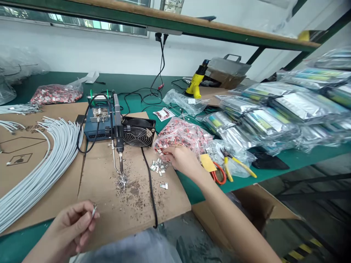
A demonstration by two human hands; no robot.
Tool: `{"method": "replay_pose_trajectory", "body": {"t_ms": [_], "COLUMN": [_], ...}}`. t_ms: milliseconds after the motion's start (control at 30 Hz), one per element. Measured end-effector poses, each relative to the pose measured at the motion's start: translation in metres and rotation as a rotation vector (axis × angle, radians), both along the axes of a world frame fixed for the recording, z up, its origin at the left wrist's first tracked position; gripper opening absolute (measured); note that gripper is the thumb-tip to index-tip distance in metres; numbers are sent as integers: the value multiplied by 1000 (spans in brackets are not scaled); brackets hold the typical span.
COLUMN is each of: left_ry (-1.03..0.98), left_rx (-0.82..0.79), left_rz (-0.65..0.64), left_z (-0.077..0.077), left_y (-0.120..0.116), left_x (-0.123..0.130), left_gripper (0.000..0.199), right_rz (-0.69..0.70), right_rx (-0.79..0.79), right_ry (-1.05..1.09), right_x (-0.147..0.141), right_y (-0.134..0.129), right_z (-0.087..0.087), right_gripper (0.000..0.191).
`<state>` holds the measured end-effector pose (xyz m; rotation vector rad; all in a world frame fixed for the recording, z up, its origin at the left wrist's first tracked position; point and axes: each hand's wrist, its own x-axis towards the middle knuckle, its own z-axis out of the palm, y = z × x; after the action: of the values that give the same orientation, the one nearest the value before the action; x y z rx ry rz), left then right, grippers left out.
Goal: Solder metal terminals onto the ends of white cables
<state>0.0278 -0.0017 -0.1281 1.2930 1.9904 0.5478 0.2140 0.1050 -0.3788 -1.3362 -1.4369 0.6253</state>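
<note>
Low at the left, my left hand [75, 226] pinches a white cable [94, 209] near its stripped end, which points up. My right hand [179, 159] reaches across to a clear plastic bag [186, 133] full of small red and silver parts. Its fingers are closed at the bag's near edge, and what they hold is hidden. Just below that hand lies a small pile of silver connectors [159, 166] on the cardboard, with a few more connectors [163, 186] nearer me. A soldering iron [120, 142] stands in a holder, tip down over solder crumbs [122, 181].
A blue soldering station [95, 124] and a black fan [139, 136] stand behind the iron. Bundled white cables [59, 157] lie at left. On the right are yellow-handled pliers [228, 168], orange-handled scissors [221, 175] and stacked bagged packs [274, 106]. A black cord [151, 193] crosses the cardboard.
</note>
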Motion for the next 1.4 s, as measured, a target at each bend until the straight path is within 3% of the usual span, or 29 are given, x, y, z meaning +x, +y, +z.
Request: {"method": "replay_pose_trajectory", "body": {"t_ms": [133, 233, 433, 533, 600, 667, 767, 833, 933, 1100, 1400], "left_ry": [341, 523, 551, 493, 476, 474, 486, 493, 494, 460, 392], "left_rx": [-263, -380, -412, -396, -376, -353, -334, -326, -304, -307, -346], "left_rz": [-303, -411, -559, -580, -599, -622, -652, -655, -628, -573, -552], "left_z": [11, 14, 5, -1, -3, -4, -5, -5, -7, -10, -9], "left_y": [40, 70, 100, 103, 101, 99, 97, 96, 95, 95, 96], "left_x": [0, 2, 12, 11, 9, 9, 10, 11, 10, 8, 17], "left_gripper": [45, 38, 29, 28, 27, 26, 25, 25, 26, 29, 23], "right_rz": [99, 147, 248, 179, 70, 68, 402, 628, 809, 871, 901], "right_rx": [-7, -15, -4, 7, 68, 178, 228, 107, -86, -181, -185], "right_ry": [-95, -138, -172, -127, -1, 214, 563, 733, 1015, 1283, 1368], "right_x": [0, 3, 6, 7, 4, -5, -31, -50, -72, -83, -83], "right_y": [10, 13, 15, 6, -3, -13, -22, -21, -15, -9, -12], "right_z": [3, 0, -7, -8, -3, 9, 36, 53, 70, 71, 70], "right_gripper": [13, 10, 7, 10, 13, 15, 15, 16, 14, 17, 31]}}
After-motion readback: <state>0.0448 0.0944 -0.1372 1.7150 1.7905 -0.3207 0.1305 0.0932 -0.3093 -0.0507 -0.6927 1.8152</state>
